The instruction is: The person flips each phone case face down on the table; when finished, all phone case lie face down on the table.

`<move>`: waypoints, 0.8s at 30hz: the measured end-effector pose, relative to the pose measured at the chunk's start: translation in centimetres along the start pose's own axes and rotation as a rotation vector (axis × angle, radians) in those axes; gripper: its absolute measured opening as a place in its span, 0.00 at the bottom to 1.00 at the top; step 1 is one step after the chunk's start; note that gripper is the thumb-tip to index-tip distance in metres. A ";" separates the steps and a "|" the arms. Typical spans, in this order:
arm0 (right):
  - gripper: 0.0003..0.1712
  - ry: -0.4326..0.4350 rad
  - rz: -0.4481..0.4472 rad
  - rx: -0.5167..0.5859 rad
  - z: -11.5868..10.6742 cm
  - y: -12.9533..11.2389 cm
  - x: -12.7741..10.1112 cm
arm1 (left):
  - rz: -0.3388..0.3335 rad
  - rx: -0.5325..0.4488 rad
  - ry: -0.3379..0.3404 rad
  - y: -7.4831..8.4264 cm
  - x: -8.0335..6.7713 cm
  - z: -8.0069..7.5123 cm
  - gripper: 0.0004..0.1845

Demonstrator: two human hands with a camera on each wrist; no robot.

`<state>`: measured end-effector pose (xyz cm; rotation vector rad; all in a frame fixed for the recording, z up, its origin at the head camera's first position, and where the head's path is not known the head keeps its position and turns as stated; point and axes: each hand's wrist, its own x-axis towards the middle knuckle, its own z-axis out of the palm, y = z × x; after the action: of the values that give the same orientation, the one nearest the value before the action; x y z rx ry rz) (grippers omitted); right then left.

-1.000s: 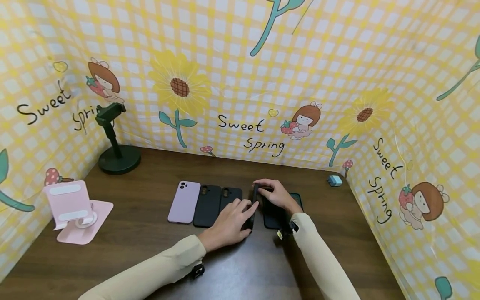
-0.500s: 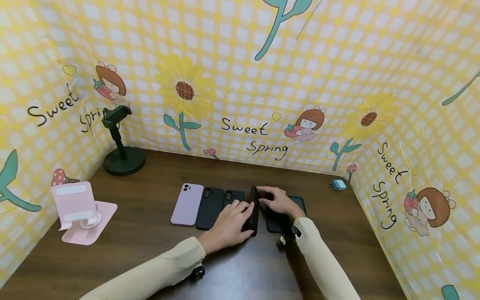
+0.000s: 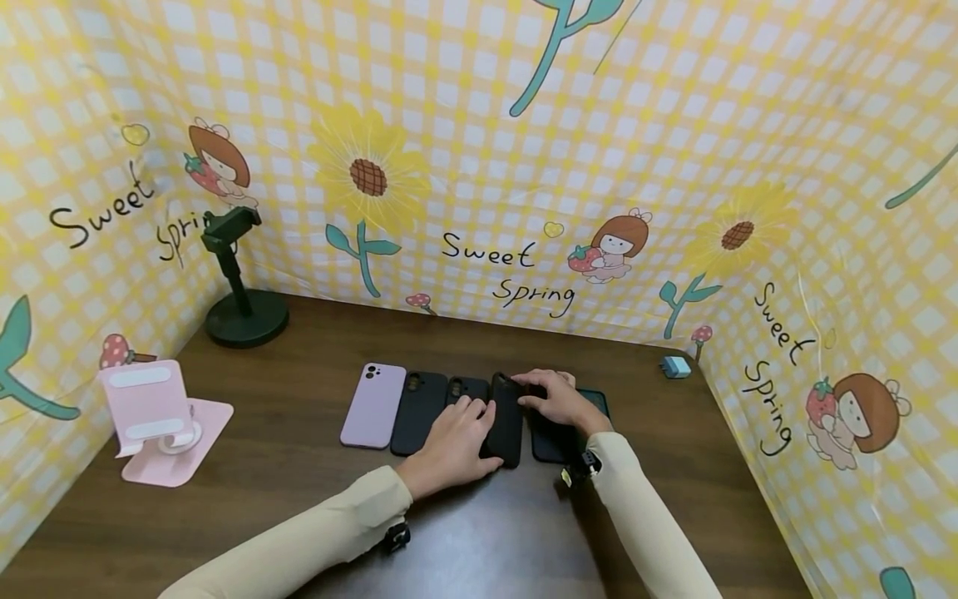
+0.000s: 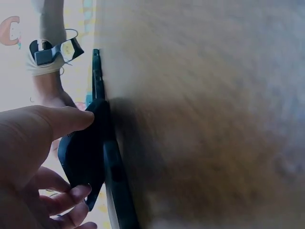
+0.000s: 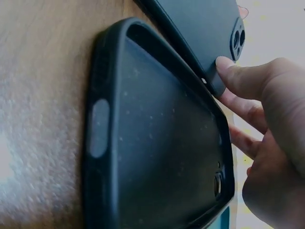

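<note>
Both hands are on a black phone case [image 3: 507,428], slightly tilted with its back facing up, at the right end of a row. My left hand [image 3: 452,445] holds it with the thumb at one edge of the case [image 4: 83,157] and fingers at another. At its far corner, my right hand [image 3: 557,399] pinches it, the thumb on the back near the camera cutout. The row also has a lilac phone case [image 3: 374,406] and two black phone cases, one [image 3: 419,416] beside the lilac one, the other [image 3: 469,388] partly under my left hand. Under my right hand lies a hollow-side-up case [image 5: 162,124].
A teal-edged case [image 3: 599,401] shows behind the right hand. On the left stand a pink phone stand [image 3: 150,416] and a dark green round-based stand [image 3: 247,320]. A light blue charger plug [image 3: 676,367] lies at the back right. Patterned cloth walls surround the wooden table [image 3: 299,491].
The held phone case has tipped from standing on its long edge to lying nearly flat, back up, beside the row. Both hands stay on it with little movement.
</note>
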<state>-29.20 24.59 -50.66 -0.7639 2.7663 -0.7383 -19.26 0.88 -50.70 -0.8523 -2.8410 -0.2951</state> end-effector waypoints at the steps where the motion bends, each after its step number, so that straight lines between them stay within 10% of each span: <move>1: 0.25 -0.001 0.003 -0.010 -0.1 0.0 0.0 | -0.004 0.009 -0.006 0.0 0.1 0.0 0.48; 24: 0.21 -0.010 0.023 -0.058 -0.3 0.5 -0.1 | -0.041 0.055 -0.096 1.3 1.2 1.2 0.46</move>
<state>-29.40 25.11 -50.63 -0.7436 2.7937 -0.6503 -19.67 2.84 -51.47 -0.8199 -2.9431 -0.1844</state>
